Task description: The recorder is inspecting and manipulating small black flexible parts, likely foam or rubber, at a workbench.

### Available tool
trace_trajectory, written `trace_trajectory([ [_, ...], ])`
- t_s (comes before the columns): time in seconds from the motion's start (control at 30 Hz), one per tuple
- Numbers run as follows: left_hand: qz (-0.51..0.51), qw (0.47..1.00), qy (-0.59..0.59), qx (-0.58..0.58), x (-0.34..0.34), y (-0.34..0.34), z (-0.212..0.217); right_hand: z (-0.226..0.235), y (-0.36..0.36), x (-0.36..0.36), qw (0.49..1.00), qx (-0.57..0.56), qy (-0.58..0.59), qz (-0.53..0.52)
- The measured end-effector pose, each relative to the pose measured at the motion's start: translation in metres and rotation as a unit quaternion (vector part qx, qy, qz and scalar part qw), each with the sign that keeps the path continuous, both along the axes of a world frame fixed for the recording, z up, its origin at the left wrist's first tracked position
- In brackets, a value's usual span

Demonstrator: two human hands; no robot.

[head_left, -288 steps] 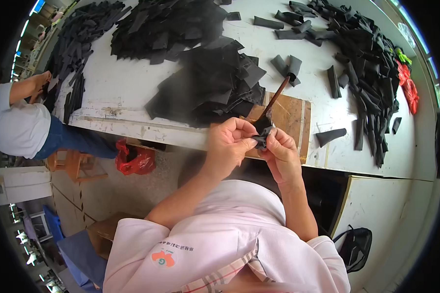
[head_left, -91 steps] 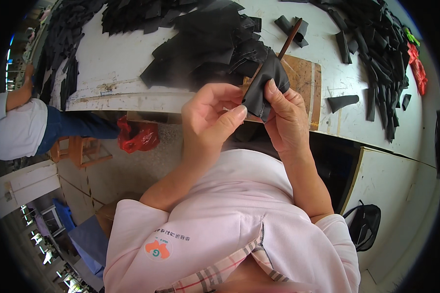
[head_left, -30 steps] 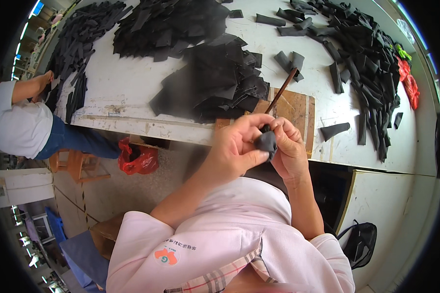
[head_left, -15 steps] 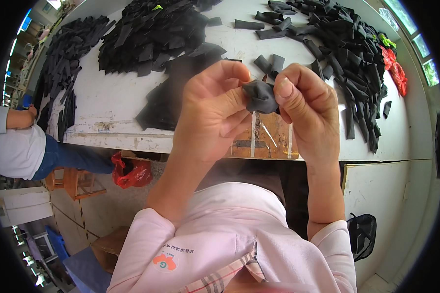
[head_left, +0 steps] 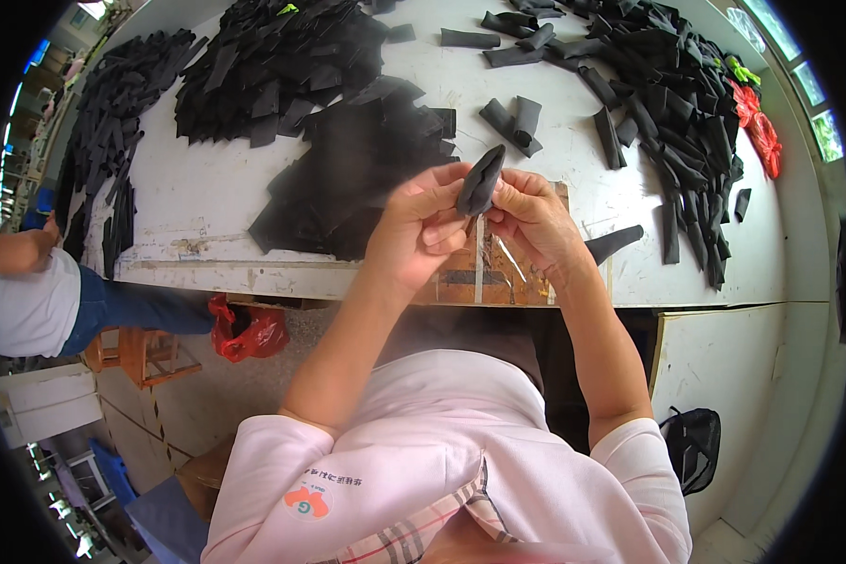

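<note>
Left hand (head_left: 412, 230) and right hand (head_left: 539, 224) pinch a black fabric piece (head_left: 481, 182), twelve o'clock from the shirt (head_left: 423, 414); a slackened pinch could drop it.

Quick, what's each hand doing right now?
Left hand: closed, pinching the dark-grey, leaf-shaped fabric piece.
Right hand: closed, pinching the same piece's right side.

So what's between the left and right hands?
A black cloth piece, held by the left hand and right hand; the head view shows it.
</note>
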State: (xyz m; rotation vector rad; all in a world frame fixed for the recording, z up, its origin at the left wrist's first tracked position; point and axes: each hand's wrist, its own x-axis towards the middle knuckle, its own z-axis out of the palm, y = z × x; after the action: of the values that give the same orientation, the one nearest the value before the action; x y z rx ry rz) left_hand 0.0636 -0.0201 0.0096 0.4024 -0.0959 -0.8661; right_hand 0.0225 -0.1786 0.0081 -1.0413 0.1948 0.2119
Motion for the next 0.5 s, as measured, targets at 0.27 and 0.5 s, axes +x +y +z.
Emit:
trace_trajectory([
  [0.27,0.227,0.809,-0.481,0.248,-0.001,-0.003,0.031,0.008,0.002,-0.002,0.955,-0.266,-0.133,0.008],
  [0.5,0.314,0.839,-0.413,0.166,-0.013,-0.009,0.037,0.061,0.012,-0.014,0.712,-0.592,-0.374,-0.058],
])
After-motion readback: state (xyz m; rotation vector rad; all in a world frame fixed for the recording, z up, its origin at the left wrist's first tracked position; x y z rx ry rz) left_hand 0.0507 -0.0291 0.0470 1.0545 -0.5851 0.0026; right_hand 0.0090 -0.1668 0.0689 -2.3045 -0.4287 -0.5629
